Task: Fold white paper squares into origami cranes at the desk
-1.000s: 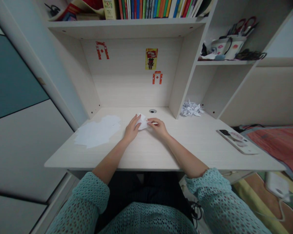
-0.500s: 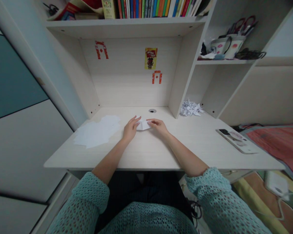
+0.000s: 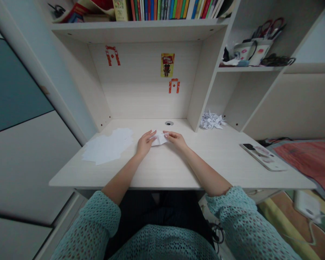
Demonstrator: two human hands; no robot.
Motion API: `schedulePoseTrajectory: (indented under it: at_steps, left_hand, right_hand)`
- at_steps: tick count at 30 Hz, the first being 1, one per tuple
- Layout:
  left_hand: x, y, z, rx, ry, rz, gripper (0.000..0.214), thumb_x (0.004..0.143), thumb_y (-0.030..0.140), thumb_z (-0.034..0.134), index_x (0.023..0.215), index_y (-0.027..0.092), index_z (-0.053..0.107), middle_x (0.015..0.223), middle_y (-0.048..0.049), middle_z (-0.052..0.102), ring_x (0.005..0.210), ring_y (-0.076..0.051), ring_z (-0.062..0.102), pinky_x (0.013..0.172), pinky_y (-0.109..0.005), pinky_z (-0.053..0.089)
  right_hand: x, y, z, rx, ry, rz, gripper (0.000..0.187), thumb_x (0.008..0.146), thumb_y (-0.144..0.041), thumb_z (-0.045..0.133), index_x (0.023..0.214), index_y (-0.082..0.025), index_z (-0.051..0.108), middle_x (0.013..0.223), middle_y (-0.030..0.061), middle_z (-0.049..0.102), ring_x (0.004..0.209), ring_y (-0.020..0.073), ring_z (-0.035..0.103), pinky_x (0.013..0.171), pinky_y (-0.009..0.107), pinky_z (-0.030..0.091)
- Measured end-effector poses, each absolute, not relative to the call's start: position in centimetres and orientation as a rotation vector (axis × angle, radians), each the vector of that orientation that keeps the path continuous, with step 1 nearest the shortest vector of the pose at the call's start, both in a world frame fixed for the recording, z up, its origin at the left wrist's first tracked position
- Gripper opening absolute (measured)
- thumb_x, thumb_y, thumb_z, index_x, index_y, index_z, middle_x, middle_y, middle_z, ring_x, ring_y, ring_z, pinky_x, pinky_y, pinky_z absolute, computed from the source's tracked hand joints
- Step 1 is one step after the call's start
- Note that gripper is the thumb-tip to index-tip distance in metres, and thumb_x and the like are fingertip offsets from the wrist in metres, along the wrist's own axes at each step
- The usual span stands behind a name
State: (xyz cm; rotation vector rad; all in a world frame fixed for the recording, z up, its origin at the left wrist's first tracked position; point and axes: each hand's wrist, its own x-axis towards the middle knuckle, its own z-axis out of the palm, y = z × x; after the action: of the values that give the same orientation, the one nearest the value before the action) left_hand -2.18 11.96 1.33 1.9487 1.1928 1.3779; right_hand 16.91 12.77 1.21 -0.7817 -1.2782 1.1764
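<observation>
In the head view, the left hand (image 3: 144, 143) and the right hand (image 3: 177, 140) meet above the middle of the white surface (image 3: 162, 169), with a small piece of folded white paper (image 3: 159, 138) between them. The left grip is closed on the paper's left side, thumb toward the wearer; the right grip pinches its right end between thumb and fingers. A crease runs across the paper.

To the left, near the left hand, loose white paper sheets (image 3: 107, 146) lie spread flat and overlapping. A heap of small white paper pieces (image 3: 212, 120) sits at the back right, in the lower shelf compartment. A phone (image 3: 262, 157) lies near the surface's right end, well apart from the right hand. Behind the hands, a round cable hole (image 3: 169, 123) opens near the back panel (image 3: 141, 83), which bears red and yellow stickers (image 3: 167, 65).
</observation>
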Motion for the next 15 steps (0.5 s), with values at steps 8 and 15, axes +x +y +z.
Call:
schedulePoseTrajectory:
  at_steps: [8, 15]
  left_hand:
    - [-2.2, 11.4, 1.8, 1.979, 1.239, 1.421, 0.027, 0.082, 0.034, 0.056, 0.106, 0.026, 0.066, 0.121, -0.0031, 0.061, 0.112, -0.017, 0.055, 0.098, -0.034, 0.042]
    - [-2.1, 10.5, 2.5, 2.055, 1.414, 1.402, 0.024, 0.083, 0.035, 0.055, 0.102, 0.030, 0.068, 0.109, 0.0012, 0.067, 0.110, -0.018, 0.056, 0.099, -0.036, 0.040]
  right_hand:
    - [16.5, 12.1, 1.7, -0.759, -1.178, 1.372, 0.039, 0.057, -0.039, 0.077, 0.091, -0.020, 0.072, 0.101, 0.0076, 0.069, 0.084, 0.0181, 0.062, 0.077, 0.032, 0.048]
    - [16.4, 12.2, 1.3, -0.742, -1.168, 1.398, 0.040, 0.059, -0.039, 0.077, 0.094, -0.020, 0.072, 0.096, 0.0064, 0.070, 0.084, 0.0188, 0.063, 0.077, 0.032, 0.050]
